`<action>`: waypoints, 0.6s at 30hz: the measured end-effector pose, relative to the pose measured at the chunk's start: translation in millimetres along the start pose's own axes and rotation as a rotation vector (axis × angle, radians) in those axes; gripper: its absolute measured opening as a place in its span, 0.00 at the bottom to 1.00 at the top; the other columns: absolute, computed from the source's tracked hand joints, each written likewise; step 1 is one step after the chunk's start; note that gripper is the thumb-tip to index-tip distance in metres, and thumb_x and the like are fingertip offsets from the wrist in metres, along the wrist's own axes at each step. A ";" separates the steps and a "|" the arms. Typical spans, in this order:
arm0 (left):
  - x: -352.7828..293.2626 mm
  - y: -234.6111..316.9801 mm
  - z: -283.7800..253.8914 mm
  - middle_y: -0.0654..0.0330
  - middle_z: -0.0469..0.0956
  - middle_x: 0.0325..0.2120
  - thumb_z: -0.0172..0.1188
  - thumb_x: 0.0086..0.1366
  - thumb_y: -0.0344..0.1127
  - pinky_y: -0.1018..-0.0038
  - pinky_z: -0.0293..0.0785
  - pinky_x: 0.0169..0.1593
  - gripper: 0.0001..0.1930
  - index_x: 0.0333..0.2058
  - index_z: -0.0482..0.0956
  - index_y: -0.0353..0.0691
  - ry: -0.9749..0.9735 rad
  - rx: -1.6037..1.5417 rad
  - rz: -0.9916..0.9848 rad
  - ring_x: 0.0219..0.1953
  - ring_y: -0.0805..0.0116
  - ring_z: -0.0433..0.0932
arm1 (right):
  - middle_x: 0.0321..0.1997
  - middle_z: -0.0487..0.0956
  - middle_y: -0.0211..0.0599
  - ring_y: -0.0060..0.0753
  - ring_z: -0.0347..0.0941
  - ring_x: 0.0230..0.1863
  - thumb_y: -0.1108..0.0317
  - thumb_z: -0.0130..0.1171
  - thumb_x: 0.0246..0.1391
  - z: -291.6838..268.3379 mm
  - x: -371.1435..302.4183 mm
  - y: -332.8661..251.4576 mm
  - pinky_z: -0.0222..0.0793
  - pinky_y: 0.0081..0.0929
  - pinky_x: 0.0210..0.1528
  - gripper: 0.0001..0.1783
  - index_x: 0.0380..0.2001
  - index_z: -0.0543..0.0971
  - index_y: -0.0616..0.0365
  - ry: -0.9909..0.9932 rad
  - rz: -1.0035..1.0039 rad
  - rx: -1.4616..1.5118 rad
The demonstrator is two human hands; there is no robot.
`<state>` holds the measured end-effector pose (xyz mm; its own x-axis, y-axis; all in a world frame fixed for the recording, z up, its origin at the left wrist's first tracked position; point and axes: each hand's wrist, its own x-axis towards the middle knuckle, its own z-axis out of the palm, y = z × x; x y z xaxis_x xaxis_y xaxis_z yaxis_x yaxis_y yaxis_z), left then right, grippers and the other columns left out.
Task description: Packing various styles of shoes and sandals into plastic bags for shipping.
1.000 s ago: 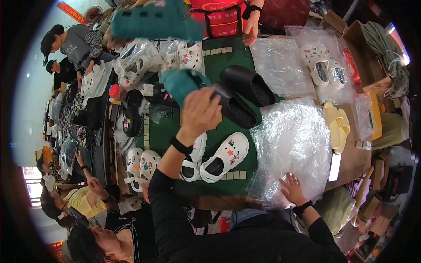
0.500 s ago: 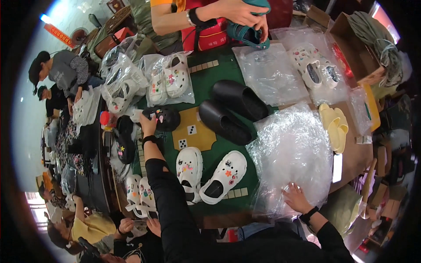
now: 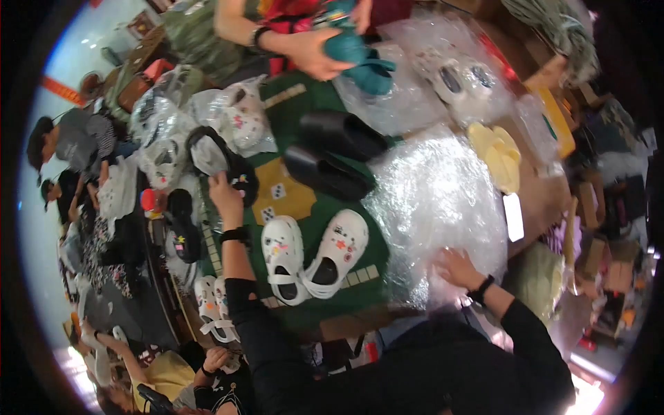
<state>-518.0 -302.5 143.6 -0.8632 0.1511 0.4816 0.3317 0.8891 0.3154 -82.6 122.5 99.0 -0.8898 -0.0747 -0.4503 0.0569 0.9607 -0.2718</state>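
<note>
My left hand point(image 3: 227, 200) is closed on a black clog point(image 3: 240, 169) with small charms and pale stuffing in its opening, at the left part of the green table top. My right hand point(image 3: 458, 270), slightly blurred, lies with fingers stretched over a large clear plastic bag point(image 3: 436, 207). Between my arms stand a white clog point(image 3: 282, 242) and its mate point(image 3: 342, 238), both dotted with charms. Beyond them rest two plain black clogs point(image 3: 325, 169). To the right of the bag is a pair of yellow sandals point(image 3: 496, 155).
Across the table a co-worker's hands point(image 3: 315, 55) hold teal shoes point(image 3: 366, 66). Bagged white clogs point(image 3: 242, 117) lie at the far left, more white clogs point(image 3: 460, 83) at the far right. A black shoe point(image 3: 181, 225) and white sandals point(image 3: 211, 304) sit along the left edge.
The view has shifted, so most things sit further left and higher. My left hand has tilted the black clog, whose stuffed opening now shows. The co-worker's teal shoes have moved lower over the table.
</note>
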 end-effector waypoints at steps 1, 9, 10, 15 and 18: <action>0.5 18.3 -22.9 0.48 0.67 0.35 0.55 0.39 0.17 0.57 0.65 0.36 0.23 0.39 0.71 0.35 -0.073 -0.008 0.063 0.34 0.43 0.69 | 0.55 0.66 0.41 0.48 0.58 0.59 0.55 0.53 0.50 -1.0 2.3 -3.2 0.50 0.62 0.56 0.17 0.45 0.75 0.42 0.102 0.018 -0.054; -16.6 78.5 -72.3 0.50 0.67 0.39 0.52 0.45 0.17 0.61 0.64 0.43 0.23 0.43 0.71 0.39 -0.226 0.228 0.406 0.40 0.51 0.67 | 0.30 0.75 0.39 0.46 0.71 0.34 0.64 0.54 0.48 -69.6 32.1 -68.0 0.66 0.40 0.37 0.11 0.36 0.77 0.55 0.381 -0.290 0.285; -19.8 88.0 -76.5 0.51 0.67 0.38 0.52 0.46 0.17 0.62 0.64 0.43 0.22 0.42 0.71 0.39 -0.214 0.254 0.459 0.39 0.52 0.67 | 0.29 0.74 0.41 0.47 0.71 0.34 0.63 0.54 0.49 -80.2 38.4 -78.5 0.66 0.42 0.37 0.13 0.37 0.75 0.56 0.386 -0.345 0.296; -49.9 115.5 -112.3 0.52 0.66 0.35 0.50 0.50 0.23 0.62 0.65 0.41 0.16 0.41 0.72 0.41 -0.301 0.337 0.555 0.38 0.53 0.68 | 0.37 0.74 0.44 0.47 0.71 0.39 0.60 0.54 0.50 -132.2 58.1 -133.7 0.66 0.40 0.42 0.19 0.44 0.72 0.58 0.271 -0.496 0.328; -66.8 140.4 -126.6 0.52 0.66 0.35 0.50 0.50 0.24 0.62 0.65 0.40 0.16 0.40 0.72 0.42 -0.333 0.347 0.588 0.37 0.53 0.68 | 0.46 0.70 0.47 0.48 0.68 0.45 0.61 0.55 0.50 -158.9 71.7 -158.0 0.64 0.39 0.49 0.24 0.50 0.68 0.59 0.495 -0.607 0.581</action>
<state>-365.6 -242.4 259.2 -0.6686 0.7158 0.2016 0.6817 0.6982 -0.2186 -227.4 7.8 244.8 -0.9237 -0.2650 0.2766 -0.3773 0.5047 -0.7765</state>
